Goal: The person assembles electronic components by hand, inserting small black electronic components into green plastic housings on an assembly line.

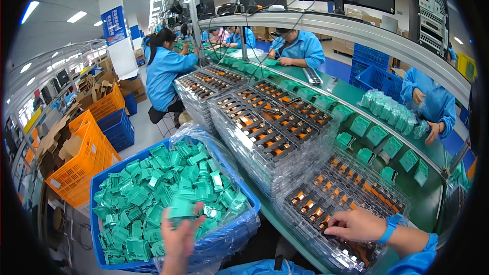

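My left hand (178, 237), slightly blurred, holds a green plastic housing (182, 208) between thumb and fingers. It is above a blue bin (257, 208) lined with clear plastic and heaped with loose green housings (137, 193). On the right, my right hand (356, 225), with a blue wristband (391, 228), reaches over a clear plastic tray (291, 214) of small black and orange parts (308, 205). Its thumb and fingers are pinched together down at the parts; what lies between the fingertips is hidden.
Taller stacks of filled clear trays (275, 168) stand beyond. Green housings (392, 146) line the green conveyor belt (425, 193) at right. Bagged housings (389, 109) lie near a co-worker's hands (433, 131). Orange crates (84, 158) stand at left; a metal rail (356, 26) crosses overhead.
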The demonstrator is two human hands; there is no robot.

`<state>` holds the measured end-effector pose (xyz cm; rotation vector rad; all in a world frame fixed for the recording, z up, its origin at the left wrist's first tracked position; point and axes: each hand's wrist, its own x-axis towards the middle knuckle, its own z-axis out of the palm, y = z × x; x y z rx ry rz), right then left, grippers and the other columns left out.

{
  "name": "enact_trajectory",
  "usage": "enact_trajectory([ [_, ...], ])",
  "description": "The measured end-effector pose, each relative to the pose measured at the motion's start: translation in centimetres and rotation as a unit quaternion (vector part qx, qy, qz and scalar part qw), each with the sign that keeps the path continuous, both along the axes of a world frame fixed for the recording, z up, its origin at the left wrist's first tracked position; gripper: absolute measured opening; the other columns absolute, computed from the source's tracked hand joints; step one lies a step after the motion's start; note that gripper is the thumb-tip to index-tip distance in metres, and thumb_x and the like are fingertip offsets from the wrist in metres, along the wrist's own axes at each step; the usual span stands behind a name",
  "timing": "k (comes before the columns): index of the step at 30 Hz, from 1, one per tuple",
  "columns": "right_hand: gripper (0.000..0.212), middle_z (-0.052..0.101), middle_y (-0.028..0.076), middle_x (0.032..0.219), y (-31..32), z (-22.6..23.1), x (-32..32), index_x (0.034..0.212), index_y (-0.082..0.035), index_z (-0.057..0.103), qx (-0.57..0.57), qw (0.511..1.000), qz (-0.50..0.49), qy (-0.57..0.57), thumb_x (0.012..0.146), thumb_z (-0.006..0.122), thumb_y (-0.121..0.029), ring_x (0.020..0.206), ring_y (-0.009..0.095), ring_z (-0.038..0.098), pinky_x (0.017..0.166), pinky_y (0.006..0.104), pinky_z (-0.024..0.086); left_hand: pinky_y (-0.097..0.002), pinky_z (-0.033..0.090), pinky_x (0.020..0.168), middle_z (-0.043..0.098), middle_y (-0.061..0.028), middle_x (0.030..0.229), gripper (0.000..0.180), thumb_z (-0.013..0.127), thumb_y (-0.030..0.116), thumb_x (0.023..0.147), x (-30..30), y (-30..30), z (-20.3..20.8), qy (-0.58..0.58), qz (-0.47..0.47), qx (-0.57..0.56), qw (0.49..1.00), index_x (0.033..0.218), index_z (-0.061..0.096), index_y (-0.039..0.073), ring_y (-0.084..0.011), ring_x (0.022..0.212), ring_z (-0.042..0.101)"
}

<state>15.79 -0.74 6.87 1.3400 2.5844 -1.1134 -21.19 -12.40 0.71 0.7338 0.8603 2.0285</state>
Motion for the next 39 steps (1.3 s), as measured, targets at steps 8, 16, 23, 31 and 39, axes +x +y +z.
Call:
enact_trajectory([
  [8, 0.017, 0.066, 0.015, 0.09, -0.2, 1.4, 3.8, 0.095, 0.004, 0.059, -0.323, 0.887, -0.211, 0.254, 0.088, 0.061, -0.011, 0.079, 0.019, 0.066, 0.072, 0.029, 0.056, -0.0384, 0.036, 0.099, 0.037, -0.0153, 0.133, 0.048, 0.072, 0.0, 0.069, 11.1, 9.8, 2.6, 0.343, -0.145, 0.092, 0.923, 0.109, 0.049, 0.012, -0.0281, 0.123, 0.04],
  [16, 0.039, 0.057, 0.011, 0.103, 1.1, 1.0, 1.4, 0.121, 0.005, 0.043, -0.185, 0.717, -0.264, 0.618, 0.089, 0.056, -0.014, 0.088, 0.022, 0.061, 0.073, 0.0399, 0.056, -0.0406, 0.037, 0.098, 0.03, -0.0204, 0.132, 0.048, 0.075, 0.005, 0.066, 21.0, 15.7, 2.3, 0.496, -0.038, 0.213, 0.841, 0.108, 0.052, 0.01, -0.0376, 0.123, 0.038],
  [23, 0.025, 0.06, 0.006, 0.099, 5.1, -1.2, 4.0, 0.109, 0.001, 0.056, -0.066, 0.742, -0.368, 0.557, 0.085, 0.06, -0.006, 0.086, 0.013, 0.059, 0.073, 0.0267, 0.049, -0.0359, 0.043, 0.095, 0.031, -0.0147, 0.132, 0.057, 0.067, 0.006, 0.081, 21.4, 15.6, 1.8, 0.261, -0.314, 0.127, 0.904, 0.129, 0.034, 0.005, -0.0244, 0.123, 0.039],
  [31, 0.032, 0.06, 0.005, 0.101, 5.1, -1.4, 4.5, 0.11, -0.002, 0.059, 0.049, 0.88, -0.257, 0.398, 0.079, 0.067, -0.006, 0.085, 0.014, 0.06, 0.074, 0.0257, 0.049, -0.0325, 0.048, 0.088, 0.054, -0.0111, 0.112, 0.038, 0.057, 0.014, 0.091, 20.5, 17.8, 2.0, 0.199, -0.544, -0.125, 0.806, 0.119, 0.039, -0.004, -0.0198, 0.102, 0.057],
  [39, 0.029, 0.061, 0.012, 0.087, 4.7, 0.9, 6.2, 0.119, -0.002, 0.041, 0.057, 0.72, -0.37, 0.585, 0.091, 0.047, -0.007, 0.073, 0.019, 0.064, 0.063, 0.0298, 0.055, -0.0399, 0.048, 0.091, 0.058, -0.0151, 0.107, 0.017, 0.059, 0.002, 0.087, 20.4, 17.4, -0.7, -0.101, -0.413, -0.093, 0.9, 0.101, 0.05, -0.001, -0.0229, 0.101, 0.059],
])
